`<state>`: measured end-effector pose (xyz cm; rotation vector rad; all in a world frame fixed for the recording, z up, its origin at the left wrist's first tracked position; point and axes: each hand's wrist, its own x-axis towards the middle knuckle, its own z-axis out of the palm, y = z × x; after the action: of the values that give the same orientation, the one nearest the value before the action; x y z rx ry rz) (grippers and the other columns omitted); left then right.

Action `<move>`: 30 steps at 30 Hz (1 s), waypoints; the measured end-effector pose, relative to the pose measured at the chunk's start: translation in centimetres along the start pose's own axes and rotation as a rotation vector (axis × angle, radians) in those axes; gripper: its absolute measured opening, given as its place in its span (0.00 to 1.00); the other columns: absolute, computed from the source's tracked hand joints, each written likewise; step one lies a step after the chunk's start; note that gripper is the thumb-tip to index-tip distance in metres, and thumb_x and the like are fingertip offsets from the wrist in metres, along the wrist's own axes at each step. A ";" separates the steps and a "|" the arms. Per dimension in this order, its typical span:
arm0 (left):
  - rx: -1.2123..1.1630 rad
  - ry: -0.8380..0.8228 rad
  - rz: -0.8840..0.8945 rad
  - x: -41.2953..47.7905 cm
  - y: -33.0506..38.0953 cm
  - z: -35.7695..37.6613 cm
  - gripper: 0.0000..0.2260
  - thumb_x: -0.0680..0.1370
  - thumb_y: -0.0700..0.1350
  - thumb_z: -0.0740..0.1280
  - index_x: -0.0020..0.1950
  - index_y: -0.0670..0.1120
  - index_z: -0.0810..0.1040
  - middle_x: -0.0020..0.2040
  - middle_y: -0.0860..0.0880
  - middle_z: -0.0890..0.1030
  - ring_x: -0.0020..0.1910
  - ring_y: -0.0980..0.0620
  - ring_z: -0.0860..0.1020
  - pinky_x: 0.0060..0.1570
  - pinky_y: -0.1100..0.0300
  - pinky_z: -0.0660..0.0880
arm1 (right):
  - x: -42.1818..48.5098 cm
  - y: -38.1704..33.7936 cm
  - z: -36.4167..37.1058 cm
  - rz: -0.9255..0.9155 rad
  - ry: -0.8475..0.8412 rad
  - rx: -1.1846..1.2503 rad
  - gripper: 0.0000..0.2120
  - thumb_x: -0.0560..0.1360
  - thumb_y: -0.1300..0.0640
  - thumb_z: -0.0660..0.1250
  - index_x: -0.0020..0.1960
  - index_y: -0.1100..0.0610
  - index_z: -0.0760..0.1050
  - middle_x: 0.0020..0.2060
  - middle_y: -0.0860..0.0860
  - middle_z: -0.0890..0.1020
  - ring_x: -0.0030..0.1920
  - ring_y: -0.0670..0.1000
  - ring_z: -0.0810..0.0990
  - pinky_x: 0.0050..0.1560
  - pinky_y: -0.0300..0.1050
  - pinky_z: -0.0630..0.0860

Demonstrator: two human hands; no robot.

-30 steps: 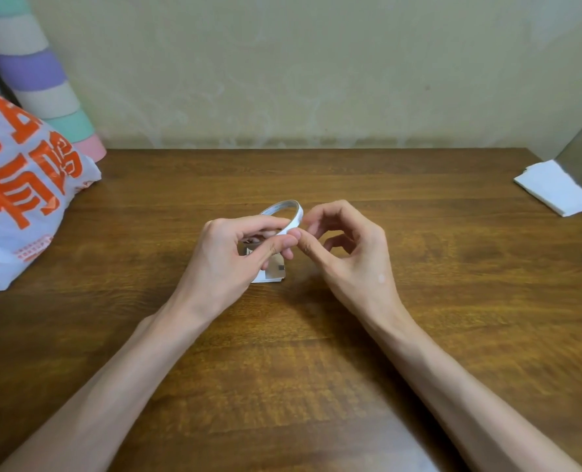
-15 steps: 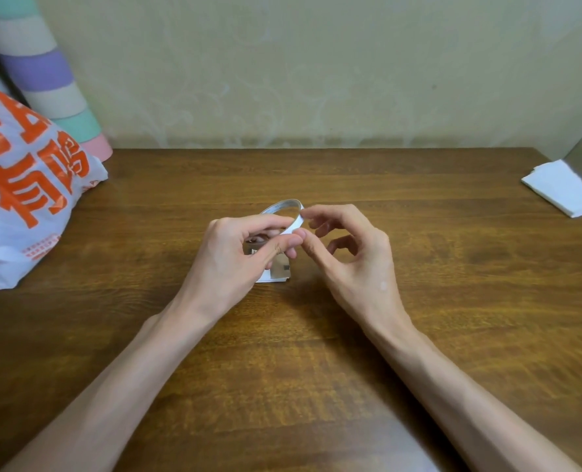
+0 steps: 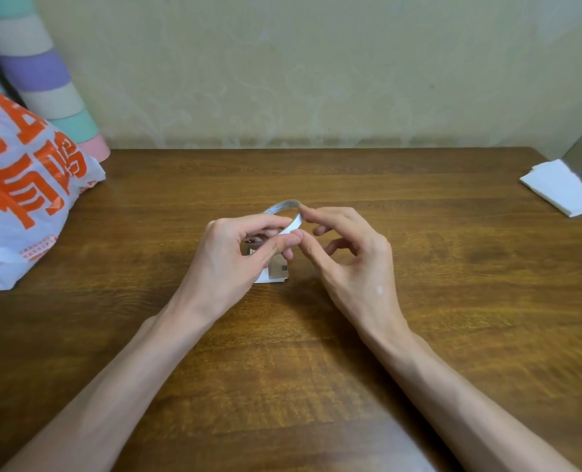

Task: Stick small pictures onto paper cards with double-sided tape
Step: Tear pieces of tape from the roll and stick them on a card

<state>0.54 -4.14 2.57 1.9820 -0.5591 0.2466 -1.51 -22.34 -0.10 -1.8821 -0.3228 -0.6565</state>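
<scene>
Two bare forearms are seen reaching in from the near edge across a brown wooden table (image 3: pixel 282 386). At the table's middle, the left hand (image 3: pixel 230 257) is curled round a ring of tape (image 3: pixel 294 224), which is gripped between its thumb and fingers and held tilted just above the wood. The right hand (image 3: pixel 354 267) is half curled, and the ring's white band is taken at its right side between index tip and thumb tip, the thumb being pressed against the left thumb; the other fingers are left loosely bent and apart. Fine print is carried on the ring's inner face, too small to be read. Under the left hand, a small stack of cards (image 3: pixel 276 273) is laid on the table, largely hidden, with a small dark mark shown on the top one. Farther off to the left, a white plastic bag (image 3: pixel 17 212) is printed with large orange Chinese characters, of which "有" can be made out, above a block of tiny unreadable orange text. Behind it a striped tube (image 3: pixel 41 69) is propped against the wall (image 3: pixel 316 63). Folded white papers (image 3: pixel 561 189) are placed at the far right.
</scene>
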 end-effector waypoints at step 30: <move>0.097 0.037 0.089 0.2 -0.9 0.0 0.03 0.82 0.46 0.71 0.50 0.50 0.85 0.36 0.54 0.80 0.35 0.47 0.75 0.41 0.50 0.74 | 0.2 -0.7 -0.2 -0.027 -0.022 -0.092 0.17 0.76 0.60 0.76 0.65 0.55 0.83 0.58 0.49 0.80 0.49 0.49 0.82 0.43 0.40 0.79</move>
<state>1.15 -3.82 1.96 2.0439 -0.6224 0.3700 -1.76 -22.23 0.57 -1.9766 -0.3374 -0.6787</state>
